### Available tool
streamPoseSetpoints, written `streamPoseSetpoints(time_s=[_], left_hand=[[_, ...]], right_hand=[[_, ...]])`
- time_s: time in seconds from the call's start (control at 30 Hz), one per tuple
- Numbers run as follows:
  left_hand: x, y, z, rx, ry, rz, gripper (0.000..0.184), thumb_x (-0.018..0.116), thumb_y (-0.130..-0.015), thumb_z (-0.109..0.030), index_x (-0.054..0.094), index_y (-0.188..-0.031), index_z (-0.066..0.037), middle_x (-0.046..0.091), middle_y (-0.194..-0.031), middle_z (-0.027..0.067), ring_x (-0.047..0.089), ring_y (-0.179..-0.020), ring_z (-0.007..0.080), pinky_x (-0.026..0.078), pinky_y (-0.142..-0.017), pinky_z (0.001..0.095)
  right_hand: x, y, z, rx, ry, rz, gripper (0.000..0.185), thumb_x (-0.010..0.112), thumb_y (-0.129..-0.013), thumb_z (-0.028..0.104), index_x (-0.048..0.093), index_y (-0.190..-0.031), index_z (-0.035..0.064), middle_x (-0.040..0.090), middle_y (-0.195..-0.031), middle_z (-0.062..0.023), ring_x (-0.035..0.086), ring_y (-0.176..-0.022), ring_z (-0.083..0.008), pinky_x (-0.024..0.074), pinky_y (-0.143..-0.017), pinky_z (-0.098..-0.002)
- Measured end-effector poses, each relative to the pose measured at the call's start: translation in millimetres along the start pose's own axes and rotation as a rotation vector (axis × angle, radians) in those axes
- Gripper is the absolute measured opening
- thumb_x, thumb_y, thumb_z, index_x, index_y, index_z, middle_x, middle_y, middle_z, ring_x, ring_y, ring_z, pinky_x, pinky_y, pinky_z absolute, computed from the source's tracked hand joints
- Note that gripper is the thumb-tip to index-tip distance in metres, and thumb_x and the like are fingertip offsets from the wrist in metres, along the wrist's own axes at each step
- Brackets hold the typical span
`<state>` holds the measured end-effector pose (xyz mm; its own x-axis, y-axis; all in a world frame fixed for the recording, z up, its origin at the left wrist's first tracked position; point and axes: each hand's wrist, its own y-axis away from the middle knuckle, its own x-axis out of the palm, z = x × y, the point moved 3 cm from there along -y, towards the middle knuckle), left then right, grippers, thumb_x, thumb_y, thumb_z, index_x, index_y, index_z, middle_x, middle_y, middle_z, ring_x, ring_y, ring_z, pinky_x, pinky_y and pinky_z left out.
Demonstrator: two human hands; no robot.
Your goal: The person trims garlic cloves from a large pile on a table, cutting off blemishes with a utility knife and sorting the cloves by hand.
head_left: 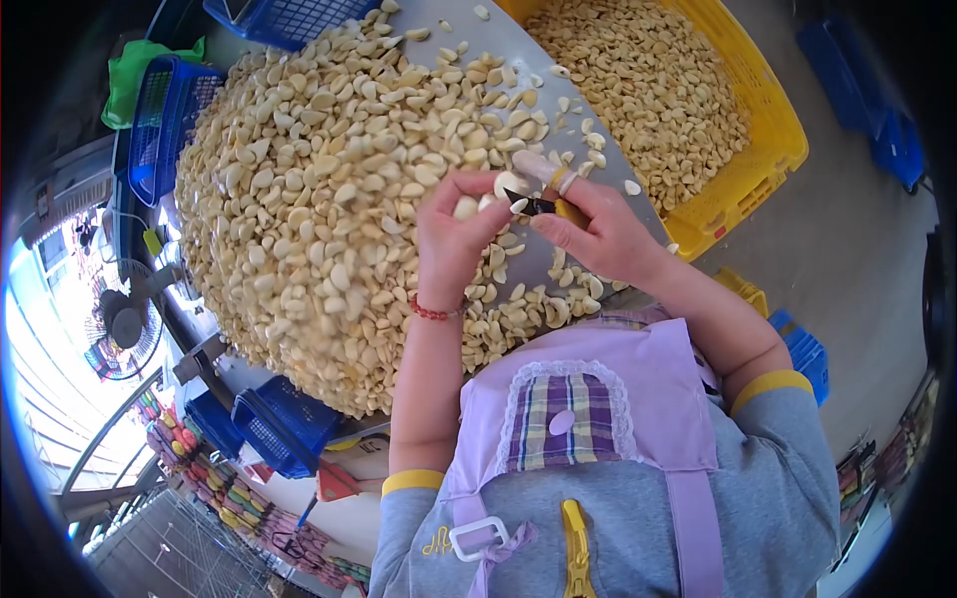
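My left hand (454, 227) is closed around pale garlic cloves (508, 183), pinching one at its fingertips. More cloves show in the curl of its fingers. My right hand (610, 234) grips a small knife (531, 204) with a dark blade and a yellow handle, mostly hidden by the fingers. The blade points left and meets the clove at the left fingertips. A white covering (538, 167) wraps the right index finger. Under and beyond both hands, a large heap of garlic cloves (299, 179) spreads over the grey metal table (449, 18).
To the right of the table stands a yellow crate (788, 149) holding many cloves. Blue baskets (150, 130) line the table's left side and far edge. A fan (125, 324) is at the left. More blue crates (897, 149) sit on the floor at right.
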<state>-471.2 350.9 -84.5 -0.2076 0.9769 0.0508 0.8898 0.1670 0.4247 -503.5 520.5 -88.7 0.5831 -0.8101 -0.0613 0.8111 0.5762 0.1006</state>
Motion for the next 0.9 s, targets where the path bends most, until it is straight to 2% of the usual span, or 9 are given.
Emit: streamPoseSetpoints(time_s=[0.07, 0.33, 0.57, 0.63, 0.67, 0.7, 0.73, 0.77, 0.9], left_hand=[[0, 6, 3, 0.086, 0.006, 0.015, 0.02, 0.066, -0.073, 0.0, 0.061, -0.092, 0.001, 0.061, -0.097, 0.0074, 0.057, -0.086, 0.009, 0.048, -0.072, 0.022], [-12, 23, 7, 0.018, 0.217, 0.06, 0.018, 0.069, -0.071, -0.002, 0.059, -0.086, -0.001, 0.06, -0.095, 0.0086, 0.057, -0.076, 0.0106, 0.047, -0.065, 0.0196], [-36, 52, 12, 0.228, 0.883, 0.291, 0.034, 0.071, -0.069, -0.015, 0.052, -0.095, -0.005, 0.055, -0.084, 0.0083, 0.052, -0.058, 0.0117, 0.046, -0.051, 0.0203], [-96, 79, 7, 0.336, 1.012, -0.095, 0.036, 0.069, -0.074, -0.015, 0.048, -0.101, -0.007, 0.051, -0.091, 0.0047, 0.045, -0.061, 0.0079, 0.036, -0.04, 0.0182], [-136, 94, -4, 0.482, 0.786, 0.007, 0.033, 0.065, -0.078, -0.017, 0.048, -0.104, -0.006, 0.052, -0.096, 0.0055, 0.05, -0.071, 0.0086, 0.039, -0.041, 0.0159], [-173, 120, -9, 0.494, 0.773, -0.505, 0.029, 0.059, -0.083, -0.014, 0.049, -0.108, -0.005, 0.054, -0.1, 0.0073, 0.054, -0.078, 0.0094, 0.041, -0.043, 0.0136], [-225, 147, -11, 0.643, 0.602, -0.749, 0.029, 0.062, -0.08, -0.012, 0.052, -0.105, -0.002, 0.059, -0.104, 0.0114, 0.058, -0.09, 0.016, 0.05, -0.062, 0.0207], [-246, 165, -32, 0.733, 0.217, -1.014, 0.025, 0.061, -0.081, -0.012, 0.054, -0.102, -0.001, 0.061, -0.097, 0.0102, 0.058, -0.081, 0.0125, 0.046, -0.056, 0.0178], [-399, 273, -34, 0.4, -0.458, -1.613, 0.027, 0.066, -0.079, -0.018, 0.056, -0.098, -0.002, 0.061, -0.087, 0.0088, 0.054, -0.066, 0.0067, 0.037, -0.047, 0.0175]], right_hand=[[4, -2, 1, -0.045, 0.007, 0.013, 0.05, 0.061, -0.085, 0.021, 0.045, -0.13, 0.0052, 0.048, -0.065, 0.0002, 0.04, -0.059, -0.007, 0.0368, -0.053, -0.0244], [19, 1, -1, -0.119, -0.045, 0.065, 0.04, 0.058, -0.087, 0.019, 0.052, -0.124, 0.0059, 0.05, -0.068, 0.0014, 0.042, -0.06, -0.0057, 0.0368, -0.053, -0.022], [18, 6, -15, 0.609, -0.479, 0.051, 0.037, 0.051, -0.091, 0.019, 0.05, -0.127, 0.0128, 0.051, -0.075, 0.0051, 0.042, -0.054, -0.0012, 0.0331, -0.047, -0.0153], [11, 9, -21, 0.595, -0.58, -0.037, 0.03, 0.049, -0.093, 0.021, 0.051, -0.121, 0.0105, 0.048, -0.073, 0.0045, 0.04, -0.052, -0.0025, 0.034, -0.045, -0.0168], [6, 10, -23, 0.575, -0.605, -0.081, 0.028, 0.049, -0.093, 0.022, 0.052, -0.118, 0.0094, 0.048, -0.073, 0.0042, 0.041, -0.052, -0.0026, 0.0343, -0.045, -0.017], [1, 10, -25, 0.555, -0.629, -0.127, 0.026, 0.049, -0.093, 0.023, 0.053, -0.115, 0.0082, 0.048, -0.074, 0.0039, 0.041, -0.052, -0.0028, 0.0346, -0.044, -0.0173], [-3, 9, -26, 0.516, -0.661, -0.134, 0.021, 0.048, -0.094, 0.025, 0.054, -0.102, 0.0066, 0.048, -0.074, 0.0031, 0.042, -0.052, -0.0029, 0.0356, -0.044, -0.018], [-6, 8, -28, 0.507, -0.659, -0.13, 0.02, 0.048, -0.094, 0.025, 0.054, -0.1, 0.0069, 0.048, -0.074, 0.0029, 0.042, -0.052, -0.0031, 0.0357, -0.044, -0.018], [-5, 4, -33, 0.506, -0.636, -0.118, 0.021, 0.049, -0.093, 0.028, 0.053, -0.09, 0.0079, 0.048, -0.074, 0.0025, 0.043, -0.052, -0.0037, 0.0356, -0.044, -0.0181]])
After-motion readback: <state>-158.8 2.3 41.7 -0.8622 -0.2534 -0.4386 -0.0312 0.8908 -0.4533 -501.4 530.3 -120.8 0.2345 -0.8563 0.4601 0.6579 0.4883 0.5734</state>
